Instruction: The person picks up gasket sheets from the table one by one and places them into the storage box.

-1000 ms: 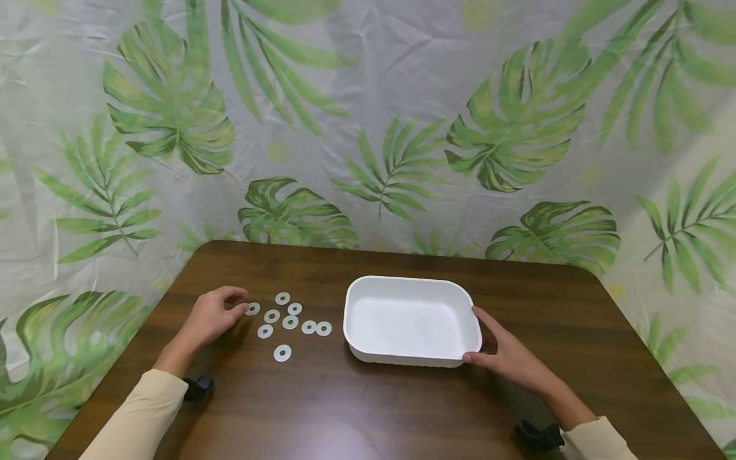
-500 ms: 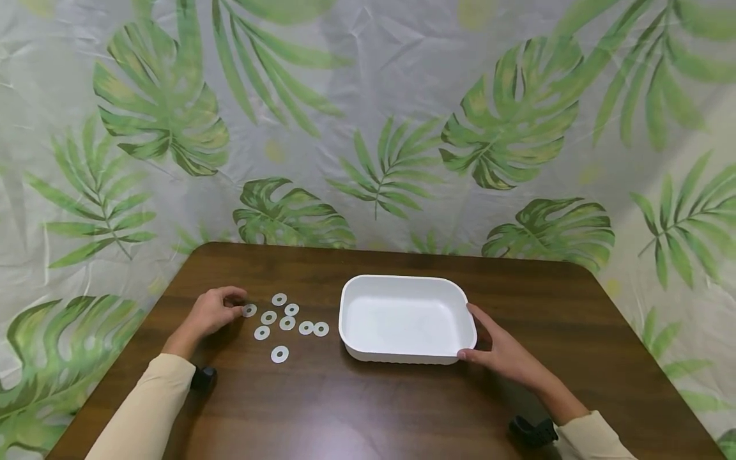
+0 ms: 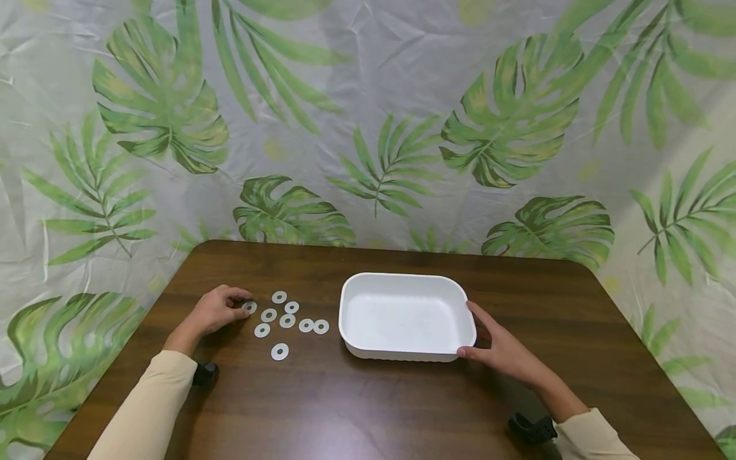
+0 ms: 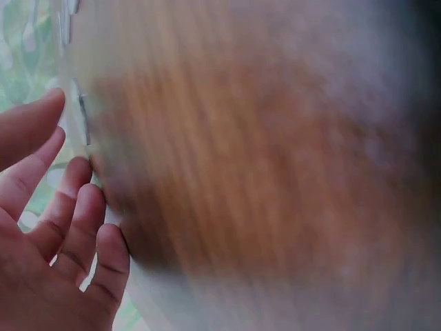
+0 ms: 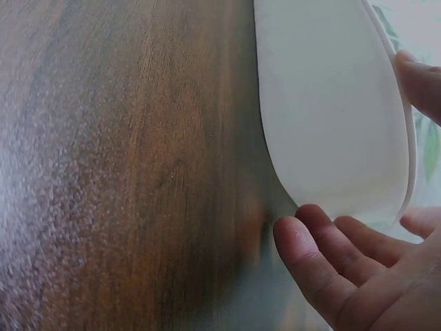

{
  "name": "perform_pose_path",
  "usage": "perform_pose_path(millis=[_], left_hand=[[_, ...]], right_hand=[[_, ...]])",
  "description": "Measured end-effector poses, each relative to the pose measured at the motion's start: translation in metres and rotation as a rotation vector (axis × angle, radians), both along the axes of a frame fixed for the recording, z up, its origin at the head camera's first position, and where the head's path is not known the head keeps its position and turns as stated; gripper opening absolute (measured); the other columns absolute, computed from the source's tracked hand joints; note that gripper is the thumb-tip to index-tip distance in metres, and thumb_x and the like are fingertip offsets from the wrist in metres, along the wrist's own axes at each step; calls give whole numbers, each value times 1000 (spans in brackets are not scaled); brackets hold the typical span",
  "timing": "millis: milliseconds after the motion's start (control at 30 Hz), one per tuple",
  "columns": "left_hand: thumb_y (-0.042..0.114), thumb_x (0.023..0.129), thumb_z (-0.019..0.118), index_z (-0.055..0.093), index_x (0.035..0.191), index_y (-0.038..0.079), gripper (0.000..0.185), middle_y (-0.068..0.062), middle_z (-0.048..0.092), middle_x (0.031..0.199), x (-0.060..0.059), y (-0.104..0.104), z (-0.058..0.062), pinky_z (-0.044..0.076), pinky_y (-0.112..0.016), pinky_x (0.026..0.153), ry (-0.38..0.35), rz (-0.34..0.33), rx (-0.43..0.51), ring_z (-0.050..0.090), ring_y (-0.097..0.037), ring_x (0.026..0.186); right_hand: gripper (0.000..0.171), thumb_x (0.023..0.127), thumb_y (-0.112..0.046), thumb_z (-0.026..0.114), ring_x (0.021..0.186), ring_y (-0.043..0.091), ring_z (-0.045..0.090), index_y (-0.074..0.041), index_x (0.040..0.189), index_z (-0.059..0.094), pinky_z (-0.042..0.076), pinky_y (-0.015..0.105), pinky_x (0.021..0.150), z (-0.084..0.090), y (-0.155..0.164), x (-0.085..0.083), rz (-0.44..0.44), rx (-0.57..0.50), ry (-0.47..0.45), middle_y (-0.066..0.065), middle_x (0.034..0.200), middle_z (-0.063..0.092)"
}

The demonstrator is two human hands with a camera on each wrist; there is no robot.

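Plainly white, rounded tray (image 3: 460, 313) beside small flat ring-shaped washers (image 3: 280, 351)

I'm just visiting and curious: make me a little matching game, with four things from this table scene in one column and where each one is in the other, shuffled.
Things:
1. left hand
2. right hand
3. white tray
4. lone washer

Places:
A. middle of the table
B. at the tray's right edge
C. nearest the person, apart from the cluster
D. touching the leftmost washer

Pairs: 1-D, 2-B, 3-A, 4-C
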State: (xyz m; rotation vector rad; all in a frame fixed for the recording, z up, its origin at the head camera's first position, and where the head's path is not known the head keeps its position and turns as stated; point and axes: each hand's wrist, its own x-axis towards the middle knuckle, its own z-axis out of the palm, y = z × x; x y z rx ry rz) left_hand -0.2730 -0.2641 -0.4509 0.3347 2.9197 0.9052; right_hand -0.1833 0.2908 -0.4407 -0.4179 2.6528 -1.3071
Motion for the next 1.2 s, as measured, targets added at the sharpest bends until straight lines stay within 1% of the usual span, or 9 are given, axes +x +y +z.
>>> perform_pose_path(millis=[167,233,333,433,667,833,967,1100,1200], left_hand=[[14,85,74,69,116,1,34,-22,65,113,-1,-2,-5,49,-37,79,27,18,37,62,-33,98],[13,85,74,68,117,0,35,-22,65,115,-2,-3,-7,50,-37,80,21,13,41,63,-34,99],[11,84,75,68,118,-1,37,-23,64,116,-3,-3,-8,50,-37,80,8,4,42,63,-34,100],[9,82,76,67,118,-3,39,-23,64,114,-3,-2,-6,49,-35,79,-7,-3,45,63,-34,99],[5,79,78,69,110,-7,34,-20,61,100,-7,0,0,46,-31,75,-64,-23,31,58,-28,89],[6,80,78,69,107,-5,30,-18,62,98,-12,1,2,46,-31,76,-108,-20,15,57,-25,89],[5,80,77,68,106,-5,29,-17,62,97,-15,1,4,46,-33,78,-141,-27,10,57,-26,90],[2,78,77,65,102,-4,27,-16,61,95,-17,3,6,45,-32,77,-150,-45,15,56,-26,90],[-1,75,77,61,97,-3,27,-14,60,91,-17,4,6,43,-31,74,-133,-47,30,55,-23,86]], right_hand=[[96,88,-24,76,134,52,45,-7,159,13,56,37,86,0,0,0,-2,-5,-14,28,157,28],[96,88,-24,75,135,52,44,-7,159,13,56,38,87,0,1,0,-1,-6,-15,28,157,28],[95,88,-23,75,135,53,43,-7,159,13,55,45,89,1,1,0,-2,-2,-15,28,157,27],[95,88,-23,75,135,54,43,-7,158,14,55,46,89,1,2,-1,-3,1,-19,29,157,27],[97,89,-24,75,135,54,43,-8,159,11,56,32,82,2,3,-2,2,-5,-54,30,159,22],[97,89,-23,74,133,55,44,-8,159,9,56,29,78,3,3,-2,11,-23,-76,31,158,21],[97,89,-23,74,133,54,45,-8,159,9,55,28,78,3,3,-2,13,-22,-79,30,158,21],[97,89,-23,74,132,54,46,-7,159,9,55,27,79,3,3,-1,11,-19,-79,31,158,22],[97,89,-23,74,131,53,47,-8,159,9,55,27,78,4,2,-1,11,-21,-87,31,158,22]])
